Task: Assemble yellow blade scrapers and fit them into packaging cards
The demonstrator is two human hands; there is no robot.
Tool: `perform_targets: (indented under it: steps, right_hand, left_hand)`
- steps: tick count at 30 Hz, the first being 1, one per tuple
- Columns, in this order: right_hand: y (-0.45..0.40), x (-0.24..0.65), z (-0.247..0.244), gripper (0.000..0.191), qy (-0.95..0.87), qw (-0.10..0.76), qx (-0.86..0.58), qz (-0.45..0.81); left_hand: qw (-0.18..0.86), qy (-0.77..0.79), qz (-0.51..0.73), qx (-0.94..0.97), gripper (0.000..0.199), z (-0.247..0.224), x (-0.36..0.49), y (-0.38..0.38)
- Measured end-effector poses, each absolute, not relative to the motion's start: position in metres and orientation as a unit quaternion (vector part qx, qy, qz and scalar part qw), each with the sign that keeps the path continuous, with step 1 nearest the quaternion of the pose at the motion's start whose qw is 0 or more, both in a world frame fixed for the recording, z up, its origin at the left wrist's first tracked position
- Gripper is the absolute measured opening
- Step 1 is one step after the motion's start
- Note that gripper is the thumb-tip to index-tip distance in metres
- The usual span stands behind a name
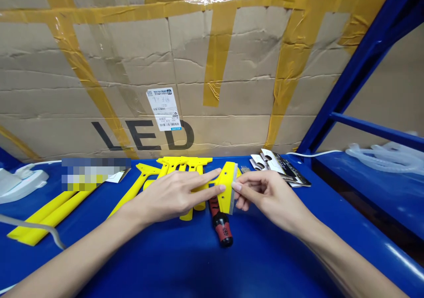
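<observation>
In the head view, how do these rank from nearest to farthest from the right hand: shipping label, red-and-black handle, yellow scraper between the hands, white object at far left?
From the right hand:
1. Yellow scraper: touching it, on its left.
2. Red-and-black handle: lower left.
3. Shipping label: upper left, on the carton.
4. White object: far left edge.

L hand [175, 194] & R hand [265, 187] both bare, i.e. uncovered fr. fingertips to wrist. L forearm [96, 240] bare too: slim, smooth, gets wider twd near left. R forearm [344, 254] same build, bare out to near right. Fingers [205, 194] long, thin, w/ rounded tips. R thumbnail [237, 186] looks short; other nails too small to tell.
</observation>
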State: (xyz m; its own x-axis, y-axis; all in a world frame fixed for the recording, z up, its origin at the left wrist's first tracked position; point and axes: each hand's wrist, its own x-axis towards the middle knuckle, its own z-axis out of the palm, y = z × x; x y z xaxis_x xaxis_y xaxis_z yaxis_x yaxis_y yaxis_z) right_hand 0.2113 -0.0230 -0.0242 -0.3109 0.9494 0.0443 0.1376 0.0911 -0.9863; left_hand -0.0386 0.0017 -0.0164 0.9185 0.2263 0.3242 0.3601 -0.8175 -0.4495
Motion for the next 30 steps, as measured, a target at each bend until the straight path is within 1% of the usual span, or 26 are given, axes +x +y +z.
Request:
perform_targets:
  steps: [8,19,25,27,29,30]
  right_hand:
    - [-0.019,0.21,-0.03,0.039,-0.599,0.418,-0.422,0.537]
    - [-0.019,0.211,-0.028,0.041,-0.595,0.423,-0.41,0.547]
    - [-0.017,0.211,-0.033,0.043,-0.588,0.429,-0.413,0.546]
    - [-0.014,0.213,-0.036,0.039,-0.592,0.433,-0.437,0.52]
    - [-0.009,0.216,-0.039,0.028,-0.635,0.415,-0.474,0.448]
    - [-0.006,0.216,-0.04,0.019,-0.674,0.388,-0.491,0.393]
  left_hand:
    - [0.272,-0.155,-0.129,-0.941,0.045,-0.02,-0.04,0.002]
    - [0.295,-0.154,-0.133,-0.934,0.051,-0.015,-0.041,-0.001]
    - [0.266,-0.165,-0.139,-0.94,0.046,-0.013,-0.043,0.002]
    - [0.25,-0.174,-0.157,-0.94,0.041,-0.011,-0.047,0.007]
    - [0.226,-0.181,-0.179,-0.94,0.035,-0.008,-0.054,0.013]
    - [0.209,-0.186,-0.185,-0.942,0.034,-0.006,-0.057,0.016]
